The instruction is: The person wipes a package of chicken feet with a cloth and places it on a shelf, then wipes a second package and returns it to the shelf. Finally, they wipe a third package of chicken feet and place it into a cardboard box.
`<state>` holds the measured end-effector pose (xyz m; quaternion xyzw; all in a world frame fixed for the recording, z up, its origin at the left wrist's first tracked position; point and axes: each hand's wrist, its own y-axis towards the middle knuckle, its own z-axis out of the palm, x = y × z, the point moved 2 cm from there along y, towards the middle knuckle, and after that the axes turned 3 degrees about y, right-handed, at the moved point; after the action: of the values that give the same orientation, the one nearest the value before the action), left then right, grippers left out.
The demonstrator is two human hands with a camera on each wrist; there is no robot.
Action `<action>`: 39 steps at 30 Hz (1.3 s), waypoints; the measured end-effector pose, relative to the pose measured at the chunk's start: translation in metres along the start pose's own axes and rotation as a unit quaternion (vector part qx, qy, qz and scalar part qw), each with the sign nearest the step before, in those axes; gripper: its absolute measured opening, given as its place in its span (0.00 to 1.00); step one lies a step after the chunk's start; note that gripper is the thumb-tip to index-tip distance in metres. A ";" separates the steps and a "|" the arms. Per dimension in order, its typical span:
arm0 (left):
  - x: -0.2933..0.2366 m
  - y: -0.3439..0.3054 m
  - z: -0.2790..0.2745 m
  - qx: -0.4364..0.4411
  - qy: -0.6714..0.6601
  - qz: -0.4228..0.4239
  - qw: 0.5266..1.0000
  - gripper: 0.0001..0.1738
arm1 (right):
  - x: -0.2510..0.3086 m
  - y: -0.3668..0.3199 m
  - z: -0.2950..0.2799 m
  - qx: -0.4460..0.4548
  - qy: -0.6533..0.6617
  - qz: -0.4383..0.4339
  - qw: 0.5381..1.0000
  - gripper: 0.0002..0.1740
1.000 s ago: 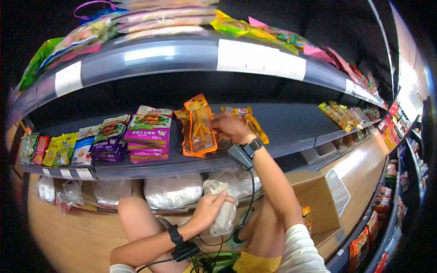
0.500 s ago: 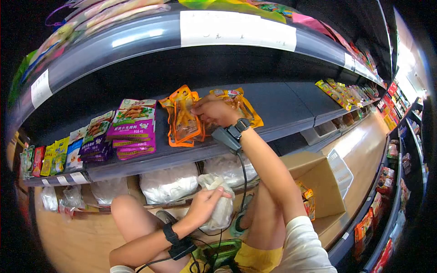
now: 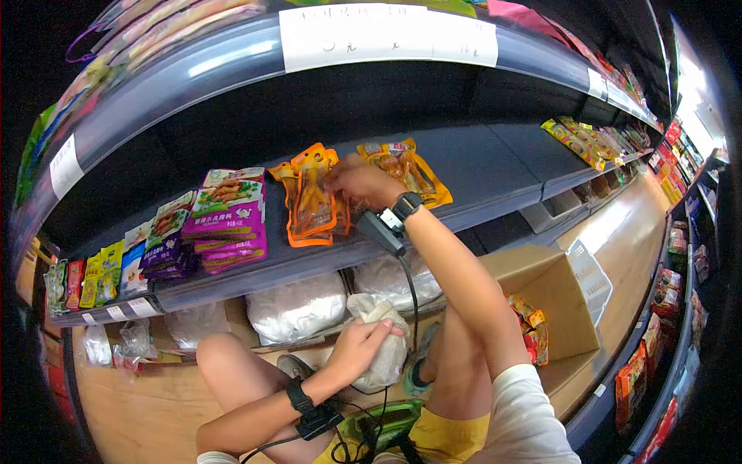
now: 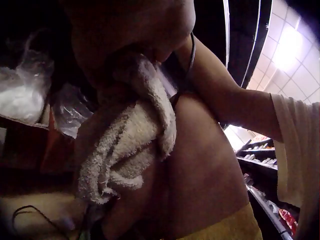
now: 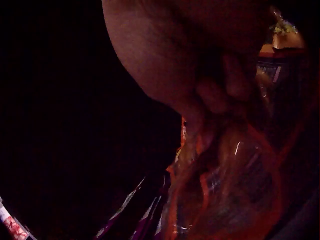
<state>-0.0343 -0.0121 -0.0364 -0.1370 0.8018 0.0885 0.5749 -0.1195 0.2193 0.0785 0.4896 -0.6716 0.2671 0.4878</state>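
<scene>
My left hand [image 3: 357, 349] grips a bunched whitish cloth [image 3: 386, 363] in front of my knees; the terry texture of the cloth [image 4: 132, 135] shows in the left wrist view. Up on the dark shelf [image 3: 479, 166], my right hand [image 3: 366, 184] pinches the right side of an orange-edged clear snack packet [image 3: 309, 205]. Curled fingertips meet the film of this packet [image 5: 235, 180] in the dim right wrist view. Another orange packet [image 3: 280, 172] shows behind it on the left. A yellow-orange packet [image 3: 421, 174] lies just right of my hand.
Purple packets [image 3: 228, 224] stand in stacks on the left, beside smaller colourful pouches [image 3: 100, 271]. Clear-wrapped white bundles [image 3: 297, 309] sit below the shelf. A cardboard box [image 3: 553, 309] holding orange packets [image 3: 531, 325] stands at my right. The upper shelf edge [image 3: 193, 66] overhangs.
The head view has shifted, so the shelf appears higher and slightly left. My right hand stays by the orange packets, lower on the right side of the front one. The left hand keeps hold of the cloth.
</scene>
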 end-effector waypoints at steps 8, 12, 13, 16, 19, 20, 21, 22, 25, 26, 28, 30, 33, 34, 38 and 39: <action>-0.017 -0.002 -0.001 0.013 -0.001 0.008 1.000 0.21 | -0.022 0.019 0.001 -0.030 -0.114 -0.070 0.991 0.11; -0.012 -0.003 0.001 0.027 0.015 -0.011 0.999 0.20 | -0.032 0.021 0.003 -0.092 -0.136 -0.092 0.982 0.13; -0.012 -0.004 0.001 0.029 0.015 -0.013 0.999 0.20 | -0.032 0.020 0.003 -0.115 -0.164 -0.100 0.975 0.15; -0.012 -0.002 0.000 0.040 0.010 -0.019 0.999 0.20 | -0.024 0.013 0.001 -0.155 -0.213 -0.106 0.959 0.17; -0.017 -0.001 -0.004 0.034 0.020 -0.017 0.999 0.20 | -0.006 0.000 -0.014 -0.164 -0.224 -0.104 0.955 0.15; -0.019 -0.001 -0.005 0.030 0.025 -0.014 0.999 0.19 | 0.002 -0.006 -0.023 -0.184 -0.248 -0.121 0.943 0.13; -0.019 0.000 -0.006 0.024 0.015 -0.014 1.000 0.19 | 0.008 -0.015 -0.033 -0.203 -0.275 -0.137 0.930 0.12; -0.019 0.000 -0.007 0.020 0.003 -0.013 1.000 0.19 | 0.026 -0.037 -0.044 -0.197 -0.227 -0.101 0.948 0.12; -0.028 -0.002 -0.012 0.017 -0.015 0.001 1.000 0.19 | 0.045 -0.108 -0.096 -0.284 -0.184 -0.059 0.939 0.13; -0.027 -0.004 -0.012 0.016 -0.014 -0.007 1.000 0.19 | 0.044 -0.140 -0.114 -0.322 -0.144 -0.034 0.935 0.12; -0.032 -0.004 -0.015 0.014 0.010 -0.021 1.000 0.19 | 0.026 -0.206 -0.145 -0.383 -0.090 0.012 0.919 0.12; -0.039 -0.005 -0.016 0.020 -0.008 -0.015 1.000 0.19 | -0.021 -0.260 -0.170 -0.422 -0.099 0.094 0.896 0.13; -0.036 -0.003 -0.014 0.021 -0.017 -0.012 1.000 0.19 | -0.162 -0.344 -0.215 -0.420 -0.187 0.295 0.838 0.12; -0.035 -0.003 -0.012 0.020 -0.020 -0.010 1.000 0.19 | -0.227 -0.378 -0.219 -0.415 -0.276 0.308 0.810 0.15; -0.028 0.001 -0.001 0.024 0.016 -0.005 1.000 0.16 | -0.366 -0.476 -0.163 -0.175 -0.324 0.563 0.740 0.25; -0.025 0.001 0.004 0.034 0.018 -0.001 0.999 0.16 | -0.385 -0.494 -0.142 -0.142 -0.314 0.594 0.727 0.25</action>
<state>-0.0235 -0.0075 -0.0135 -0.1197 0.8145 0.0578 0.5648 0.4069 0.3044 -0.2786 -0.0285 -0.9701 0.2351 0.0541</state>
